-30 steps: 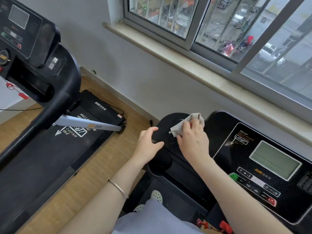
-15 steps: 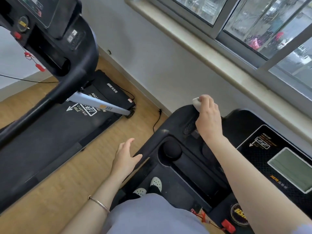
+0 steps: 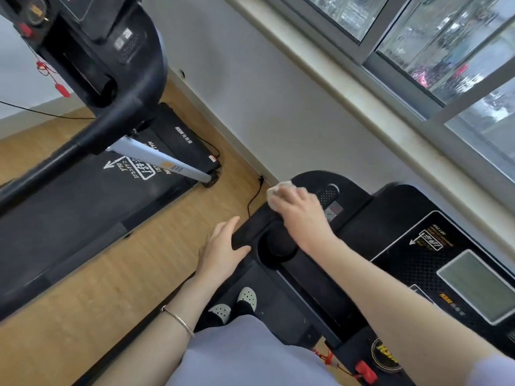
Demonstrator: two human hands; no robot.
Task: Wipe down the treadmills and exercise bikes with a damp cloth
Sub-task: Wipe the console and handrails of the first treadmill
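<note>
Cloth [image 3: 274, 190]: bunched under the right hand [image 3: 302, 211], now at the outer left corner of the near treadmill's console [image 3: 359, 215], having slid out from the middle.
Right fingers: clamped on the cloth, pressing down.
Left hand [image 3: 221, 250]: fingers apart and loose, back on the handrail [image 3: 250, 231] after lifting off.
Meaning: console's left end looks nearly covered; display panel [image 3: 479, 289] and far treadmill [image 3: 92, 87] likely remain.

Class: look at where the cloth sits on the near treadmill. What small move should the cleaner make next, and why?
Probably slide the right hand with the crumpled white cloth down along the black padded handrail toward the left hand. The cloth sits at the rail's upper end, and the stretch below it lies bare.
</note>
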